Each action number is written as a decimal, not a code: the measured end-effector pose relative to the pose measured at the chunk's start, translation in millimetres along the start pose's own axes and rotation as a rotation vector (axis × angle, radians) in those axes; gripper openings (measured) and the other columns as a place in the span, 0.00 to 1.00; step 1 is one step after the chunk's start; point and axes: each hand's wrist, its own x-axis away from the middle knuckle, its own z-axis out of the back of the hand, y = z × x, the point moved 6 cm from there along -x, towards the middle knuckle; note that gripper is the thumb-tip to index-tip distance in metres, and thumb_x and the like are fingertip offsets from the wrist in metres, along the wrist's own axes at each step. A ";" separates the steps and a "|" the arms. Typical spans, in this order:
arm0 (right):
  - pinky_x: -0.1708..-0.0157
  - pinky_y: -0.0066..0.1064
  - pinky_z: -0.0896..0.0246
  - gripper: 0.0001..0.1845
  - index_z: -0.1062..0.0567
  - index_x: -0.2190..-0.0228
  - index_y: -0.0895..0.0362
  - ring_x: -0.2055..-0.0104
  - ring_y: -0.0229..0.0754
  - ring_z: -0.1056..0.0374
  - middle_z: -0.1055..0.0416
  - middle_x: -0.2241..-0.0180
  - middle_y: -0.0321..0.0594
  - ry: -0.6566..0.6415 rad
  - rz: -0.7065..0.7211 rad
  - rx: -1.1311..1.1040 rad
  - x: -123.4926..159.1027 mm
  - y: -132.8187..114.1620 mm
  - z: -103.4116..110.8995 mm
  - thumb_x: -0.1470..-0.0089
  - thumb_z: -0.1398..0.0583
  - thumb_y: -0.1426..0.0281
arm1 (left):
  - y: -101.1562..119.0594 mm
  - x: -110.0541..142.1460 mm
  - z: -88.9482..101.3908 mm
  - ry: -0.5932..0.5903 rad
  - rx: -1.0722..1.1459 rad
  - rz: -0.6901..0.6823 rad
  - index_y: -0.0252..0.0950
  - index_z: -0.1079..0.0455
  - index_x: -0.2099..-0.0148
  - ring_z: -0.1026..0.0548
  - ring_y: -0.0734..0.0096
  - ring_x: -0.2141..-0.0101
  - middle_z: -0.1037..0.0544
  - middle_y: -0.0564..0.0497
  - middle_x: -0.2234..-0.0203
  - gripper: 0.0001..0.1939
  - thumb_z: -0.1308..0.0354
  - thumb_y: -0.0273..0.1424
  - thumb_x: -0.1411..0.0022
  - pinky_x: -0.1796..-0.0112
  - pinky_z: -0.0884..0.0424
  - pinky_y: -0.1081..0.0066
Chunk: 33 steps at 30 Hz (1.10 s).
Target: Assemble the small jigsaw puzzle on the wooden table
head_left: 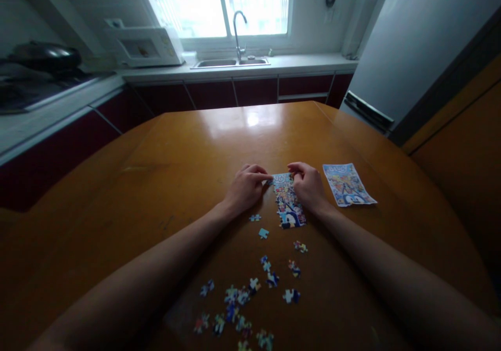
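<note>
Jigsaw [286,202], left edge knobbed, left hand [247,186] and right hand [308,186] at its sides, either grip's hold unclear, glossy wooden table [183,158]

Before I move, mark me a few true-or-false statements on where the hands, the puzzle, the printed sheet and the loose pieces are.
1. The left hand and the right hand are both at the partly assembled puzzle. True.
2. The printed sheet lies to the right of the right hand. True.
3. The left hand is on the printed sheet. False: it is at the puzzle's far left corner.
4. Most loose pieces lie on the table nearer the person than the puzzle. True.
5. The loose pieces are all stacked in one neat pile. False: they lie scattered, several of them apart.
6. The puzzle's left edge is straight. False: it is jagged.
</note>
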 end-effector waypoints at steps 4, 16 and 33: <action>0.57 0.39 0.32 0.15 0.21 0.64 0.58 0.59 0.46 0.26 0.22 0.63 0.46 0.023 0.047 -0.016 0.7 -4.4 2.3 0.47 0.46 0.78 | -0.1 0.6 -0.2 0.000 -0.003 0.012 0.45 0.19 0.57 0.28 0.61 0.58 0.20 0.49 0.61 0.14 0.43 0.24 0.36 0.55 0.28 0.60; 0.56 0.39 0.35 0.14 0.22 0.65 0.57 0.58 0.47 0.30 0.24 0.64 0.45 -0.022 0.173 0.063 4.0 -20.4 2.6 0.47 0.45 0.79 | -8.6 -1.9 1.5 0.070 0.070 0.096 0.38 0.23 0.53 0.27 0.62 0.56 0.22 0.47 0.60 0.18 0.49 0.19 0.37 0.52 0.28 0.60; 0.56 0.41 0.41 0.06 0.21 0.71 0.54 0.58 0.47 0.35 0.27 0.65 0.41 -0.585 0.618 0.354 63.4 -83.1 -40.5 0.42 0.37 0.67 | -20.4 -1.8 0.3 0.131 0.192 0.189 0.36 0.24 0.58 0.25 0.69 0.63 0.22 0.48 0.61 0.15 0.47 0.17 0.41 0.59 0.26 0.67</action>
